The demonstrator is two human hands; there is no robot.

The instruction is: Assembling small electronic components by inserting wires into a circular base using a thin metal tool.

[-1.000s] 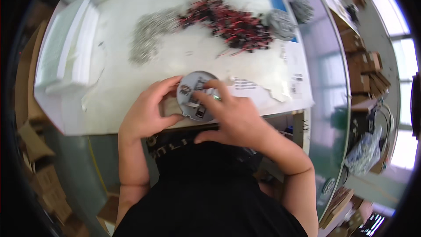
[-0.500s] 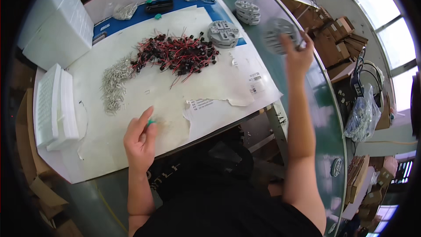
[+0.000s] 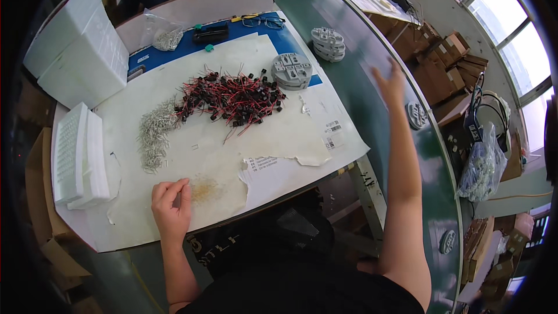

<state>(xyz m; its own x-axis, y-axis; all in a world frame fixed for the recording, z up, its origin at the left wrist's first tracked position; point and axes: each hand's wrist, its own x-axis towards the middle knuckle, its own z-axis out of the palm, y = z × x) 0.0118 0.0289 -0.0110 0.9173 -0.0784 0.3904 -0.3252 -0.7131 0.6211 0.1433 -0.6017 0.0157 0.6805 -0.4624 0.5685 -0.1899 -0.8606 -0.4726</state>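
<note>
My left hand (image 3: 172, 206) rests over the near part of the white-covered table, fingers curled and tips pinched together; whatever may be between them is hidden. My right hand (image 3: 390, 84) reaches out over the green belt (image 3: 363, 99), slightly blurred, with fingers apart and nothing in them. Close to its right, a round grey plastic part (image 3: 417, 115) lies by the belt's outer edge. Beyond my left hand spreads a heap of small black parts with red and black wires (image 3: 232, 99). Beside it is a pile of thin silvery pieces (image 3: 154, 136).
Stacked grey round parts stand on the table (image 3: 292, 71) and on the belt (image 3: 328, 45); another grey part (image 3: 447, 242) lies nearer. White foam blocks (image 3: 75, 157) line the left side. Glasses (image 3: 263, 21), a black case (image 3: 210, 34) and a clear bag (image 3: 165, 35) sit at the back.
My right hand has let go of the grey round part, which now lies on the belt. My left hand has drawn slightly nearer; the green bit at its fingertips no longer shows. The view has shifted.
</note>
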